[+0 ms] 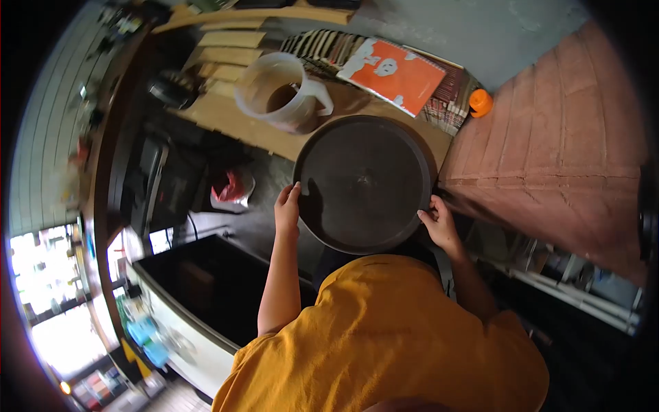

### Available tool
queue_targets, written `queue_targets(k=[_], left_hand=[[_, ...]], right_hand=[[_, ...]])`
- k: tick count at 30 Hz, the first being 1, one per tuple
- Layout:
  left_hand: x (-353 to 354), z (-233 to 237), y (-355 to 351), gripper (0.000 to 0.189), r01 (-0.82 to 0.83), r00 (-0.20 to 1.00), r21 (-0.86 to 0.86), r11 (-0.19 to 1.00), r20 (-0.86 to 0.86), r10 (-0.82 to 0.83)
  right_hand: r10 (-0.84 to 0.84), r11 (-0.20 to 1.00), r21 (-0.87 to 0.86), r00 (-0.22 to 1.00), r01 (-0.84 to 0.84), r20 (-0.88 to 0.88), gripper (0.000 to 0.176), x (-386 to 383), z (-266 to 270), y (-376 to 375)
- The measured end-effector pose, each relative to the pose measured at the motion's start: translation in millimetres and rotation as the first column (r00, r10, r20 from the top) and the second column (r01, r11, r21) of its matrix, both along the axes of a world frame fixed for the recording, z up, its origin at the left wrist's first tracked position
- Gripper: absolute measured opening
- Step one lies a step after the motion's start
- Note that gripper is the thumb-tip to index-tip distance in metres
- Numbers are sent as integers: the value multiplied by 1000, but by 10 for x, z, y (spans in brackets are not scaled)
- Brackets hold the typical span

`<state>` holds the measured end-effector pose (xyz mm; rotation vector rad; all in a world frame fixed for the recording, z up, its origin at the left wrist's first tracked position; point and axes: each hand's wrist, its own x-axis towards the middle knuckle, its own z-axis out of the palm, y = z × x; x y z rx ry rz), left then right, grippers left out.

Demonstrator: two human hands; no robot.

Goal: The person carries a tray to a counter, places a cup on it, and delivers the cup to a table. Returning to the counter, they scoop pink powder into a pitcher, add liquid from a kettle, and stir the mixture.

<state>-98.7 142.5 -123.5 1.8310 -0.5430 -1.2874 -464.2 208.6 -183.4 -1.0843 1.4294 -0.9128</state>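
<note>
By the table (pixel 232 128), left hand (pixel 287 207) and right hand (pixel 441 224) hold a tray (pixel 364 185)

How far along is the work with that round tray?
Already done: the left hand and the right hand each have a grip on its rim. In hand: the round dark tray, at the edge of the wooden table; whether it rests there, I can't tell. Left: letting go of it, as both hands are on it.
</note>
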Motion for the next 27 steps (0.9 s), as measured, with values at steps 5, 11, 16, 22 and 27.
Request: queue_targets(k=[5,11,16,22,27], left_hand=[[61,-99,-748,51,361,929,7,932,-88,-359],[46,-458,-1249,55,600,786,2,800,-185,-590],[7,-750,-1521,57,654,730,21,756,-282,-623],[-159,-588,-1563,55,653,728,20,757,-291,-621],[-209,-579,-1468,56,652,731,-53,756,-220,-646]], right_hand=[[-219,963,96,938,252,-268,45,267,-60,36],[-401,886,166,894,434,-200,57,428,-310,101],[-366,879,150,842,453,-396,56,438,-275,-11],[-403,891,116,883,438,-239,56,327,-483,-76],[-321,915,140,891,379,-320,60,311,-657,-98]])
